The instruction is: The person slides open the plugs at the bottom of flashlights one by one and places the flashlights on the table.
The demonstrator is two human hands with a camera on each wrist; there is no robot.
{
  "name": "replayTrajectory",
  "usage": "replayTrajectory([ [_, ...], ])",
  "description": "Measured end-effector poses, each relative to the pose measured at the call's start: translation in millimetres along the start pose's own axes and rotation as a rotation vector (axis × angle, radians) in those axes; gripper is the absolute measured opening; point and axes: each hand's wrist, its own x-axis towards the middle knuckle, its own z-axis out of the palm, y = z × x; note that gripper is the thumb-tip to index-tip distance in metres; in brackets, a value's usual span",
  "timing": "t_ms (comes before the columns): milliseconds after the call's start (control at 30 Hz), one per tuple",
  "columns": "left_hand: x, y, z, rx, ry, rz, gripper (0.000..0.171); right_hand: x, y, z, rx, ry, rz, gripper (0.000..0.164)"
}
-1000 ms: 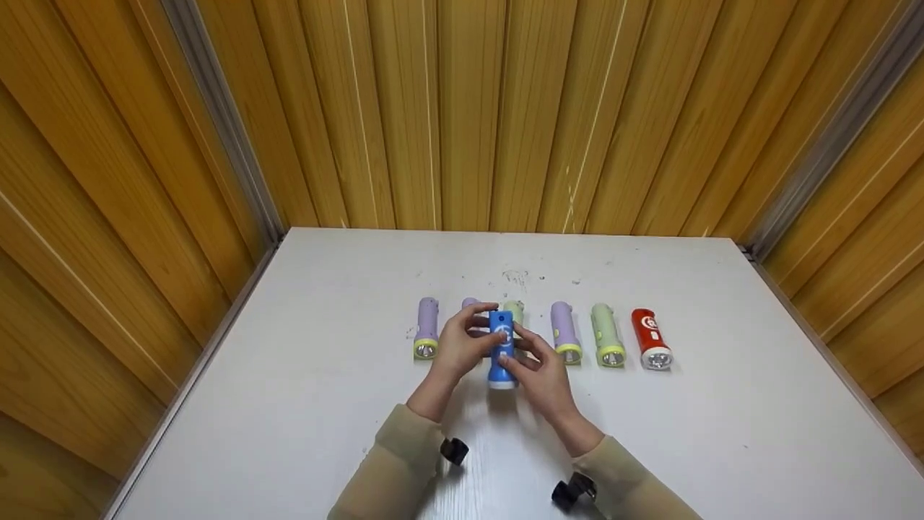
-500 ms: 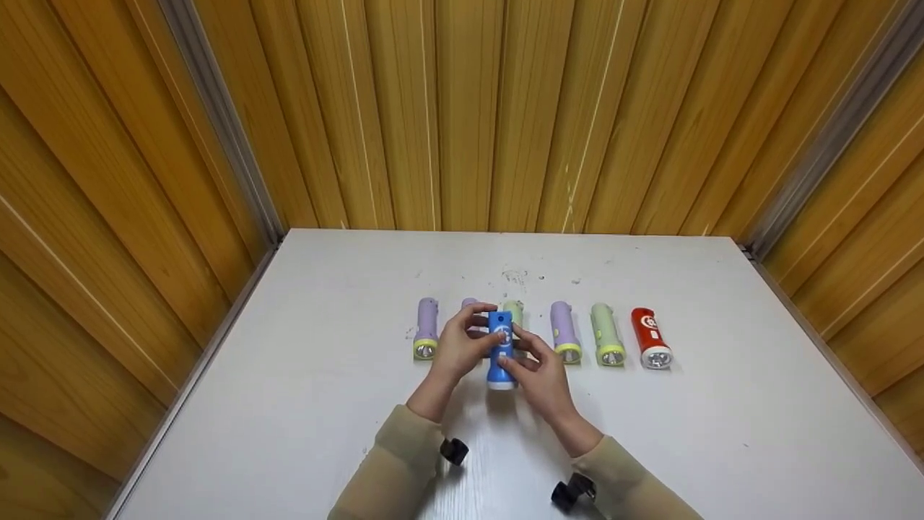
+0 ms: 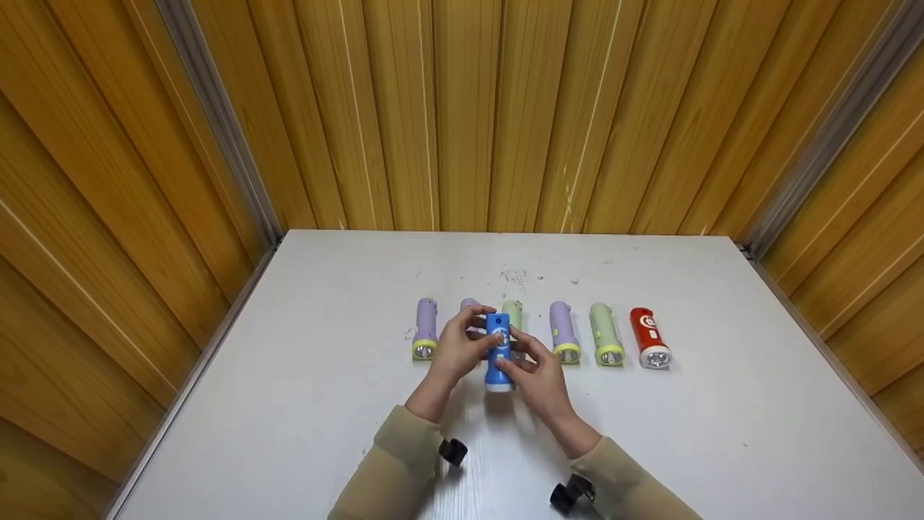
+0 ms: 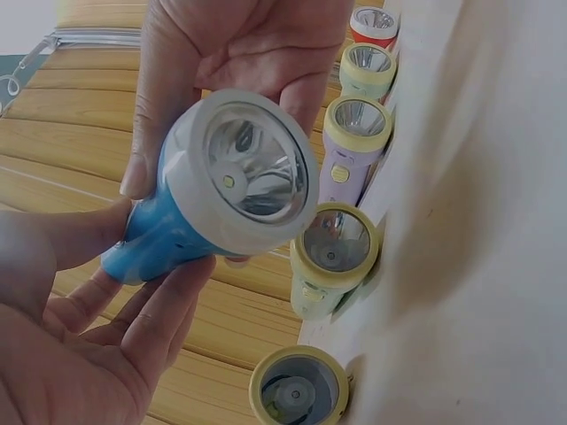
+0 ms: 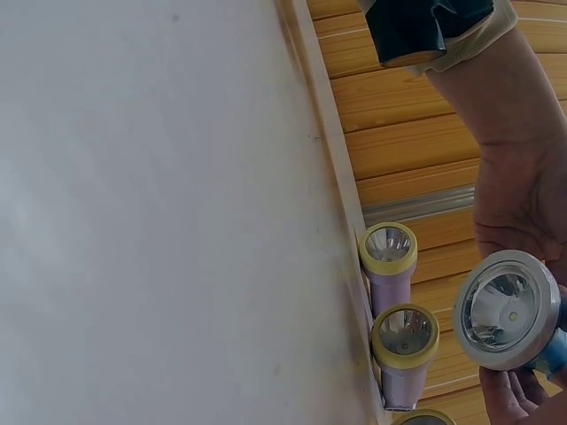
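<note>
A blue flashlight (image 3: 498, 379) with a white head is held above the table, lens end toward the near side. My left hand (image 3: 456, 348) grips its upper left side, thumb on the front by the white logo. From the right, my right hand (image 3: 541, 377) pinches the lower body, thumb at the white switch. In the left wrist view the flashlight's lens (image 4: 252, 168) looks unlit. Behind the hands, a purple flashlight (image 3: 469, 302) and a green flashlight (image 3: 513, 309) are partly hidden.
The row on the white table (image 3: 325, 404) also holds a purple flashlight (image 3: 426, 319) at left. Right of my hands lie another purple flashlight (image 3: 561, 325), a green flashlight (image 3: 604, 328) and a red flashlight (image 3: 643, 326). Wood-look panels (image 3: 462, 115) wall the table's back and sides.
The blue flashlight has shifted very slightly left and down between my hands. Both grips look the same, and the row of flashlights stays put.
</note>
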Motion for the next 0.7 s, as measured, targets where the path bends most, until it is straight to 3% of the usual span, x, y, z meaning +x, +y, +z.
replayTrajectory([
  [700, -0.7, -1.1, 1.5, 0.030, 0.001, -0.007, 0.040, -1.1, 0.6, 0.5, 0.017, -0.023, -0.005, 0.054],
])
